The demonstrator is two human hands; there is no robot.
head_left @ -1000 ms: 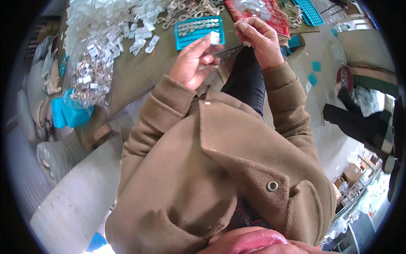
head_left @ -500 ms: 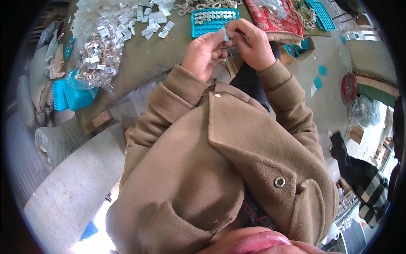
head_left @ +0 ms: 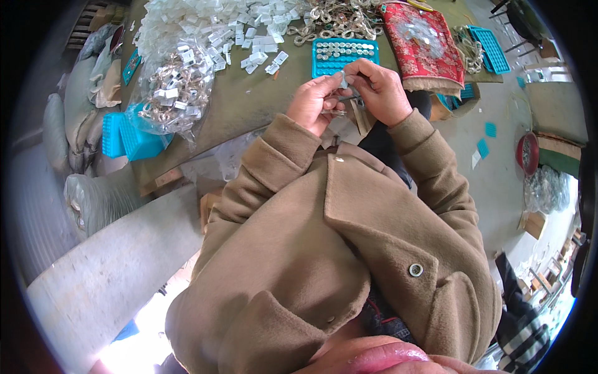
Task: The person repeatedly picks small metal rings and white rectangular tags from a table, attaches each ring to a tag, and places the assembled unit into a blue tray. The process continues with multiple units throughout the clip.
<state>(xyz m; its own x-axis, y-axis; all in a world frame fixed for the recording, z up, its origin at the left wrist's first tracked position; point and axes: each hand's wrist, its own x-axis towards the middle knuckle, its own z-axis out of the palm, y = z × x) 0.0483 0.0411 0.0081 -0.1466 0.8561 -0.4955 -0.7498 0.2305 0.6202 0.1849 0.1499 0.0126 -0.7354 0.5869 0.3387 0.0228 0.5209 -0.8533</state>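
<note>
Both my hands meet just in front of the table edge, fingers pinched together. A small pale bluish-white piece (head_left: 343,83) sits between the fingertips of my left hand (head_left: 309,105) and my right hand (head_left: 384,93). Something thin and shiny shows under the left fingers, too small to name. Right behind the hands lies a blue tray (head_left: 321,66) with rows of round, silvery pieces in its far part. Left of it, small white plastic pieces (head_left: 255,59) are scattered at the edge of a big heap (head_left: 180,25).
A clear plastic bag (head_left: 177,93) of shiny pieces stands at the table's left, above blue trays (head_left: 140,140). Beige looped strands (head_left: 339,22) lie at the back. A red flowered cloth (head_left: 408,59) bears clear pieces. A red basin (head_left: 527,154) stands on the floor at right.
The whole view has shifted, so the table and hands appear lower and further right. My hands stay together around the small pale piece, with the fingers slightly moved.
</note>
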